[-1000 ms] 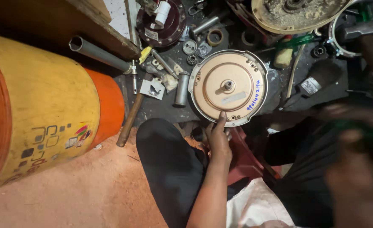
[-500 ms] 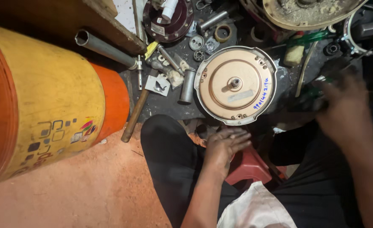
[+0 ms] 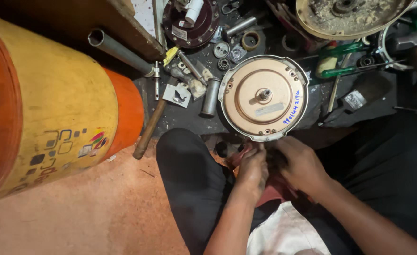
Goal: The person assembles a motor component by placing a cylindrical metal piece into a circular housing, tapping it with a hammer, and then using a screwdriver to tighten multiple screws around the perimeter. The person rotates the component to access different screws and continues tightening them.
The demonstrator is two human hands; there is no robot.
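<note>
1. A yellow-and-orange drum [image 3: 52,104] lies well to the left of both hands
2. A round tan motor cover [image 3: 264,98] sits just above the hands
3. Left hand [image 3: 252,167], fingers curled, touches the cover's near rim
4. Right hand [image 3: 303,165] rests beside it; its grip cannot be told

The person has bare arms with no sleeves showing, a bare left hand [image 3: 252,169] and right hand [image 3: 303,165], and black trousers [image 3: 189,189].
</note>
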